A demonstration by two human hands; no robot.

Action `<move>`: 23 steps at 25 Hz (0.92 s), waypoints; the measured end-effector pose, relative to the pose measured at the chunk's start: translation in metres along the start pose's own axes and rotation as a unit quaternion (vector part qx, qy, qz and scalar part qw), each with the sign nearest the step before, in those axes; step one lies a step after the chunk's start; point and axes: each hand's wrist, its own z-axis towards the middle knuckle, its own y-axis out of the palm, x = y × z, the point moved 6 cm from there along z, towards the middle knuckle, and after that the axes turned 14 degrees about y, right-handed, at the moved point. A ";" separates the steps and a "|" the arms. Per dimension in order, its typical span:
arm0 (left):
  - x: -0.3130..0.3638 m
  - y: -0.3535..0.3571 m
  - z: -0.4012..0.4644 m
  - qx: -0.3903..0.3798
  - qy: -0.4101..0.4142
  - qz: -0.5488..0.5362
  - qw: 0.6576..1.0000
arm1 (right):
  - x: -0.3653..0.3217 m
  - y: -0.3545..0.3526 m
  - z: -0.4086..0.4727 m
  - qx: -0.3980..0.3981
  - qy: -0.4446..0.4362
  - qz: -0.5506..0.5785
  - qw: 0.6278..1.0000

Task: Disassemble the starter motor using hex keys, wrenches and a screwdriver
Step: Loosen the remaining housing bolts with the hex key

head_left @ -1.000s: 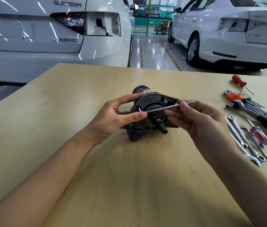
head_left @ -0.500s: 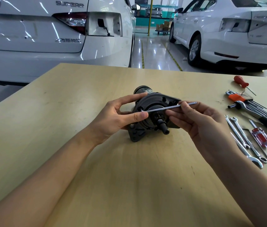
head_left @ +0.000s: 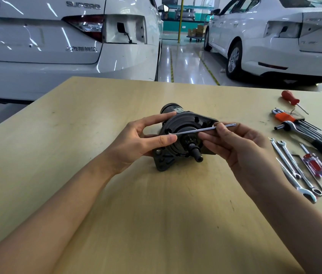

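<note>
Dark cast-metal starter motor (head_left: 184, 135) lying on pale wooden worktop (head_left: 116, 194), shaft end toward viewer.
Left hand (head_left: 136, 141): grip curled round the motor's face plate. Right hand (head_left: 241, 149): grip pinching a slim silver hex key (head_left: 199, 129), its far tip at the plate's left edge. Spanners (head_left: 294, 169) and screwdrivers lie to the right.

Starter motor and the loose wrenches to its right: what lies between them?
In the head view, the right hand pinching the hex key lies between the starter motor and wrenches.
</note>
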 end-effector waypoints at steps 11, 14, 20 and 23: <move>0.005 -0.001 -0.002 0.057 0.045 0.058 0.996 | -0.009 0.007 -0.001 0.019 -0.055 -0.042 0.997; 0.006 -0.001 -0.002 0.056 0.054 0.064 0.995 | -0.017 0.015 -0.002 0.025 -0.087 -0.069 0.993; 0.009 -0.001 -0.001 0.059 0.059 0.064 0.994 | -0.038 0.032 -0.002 0.029 -0.132 -0.163 0.977; 0.009 -0.001 -0.002 0.060 0.076 0.079 0.992 | -0.048 0.049 0.002 0.012 -0.161 -0.224 0.961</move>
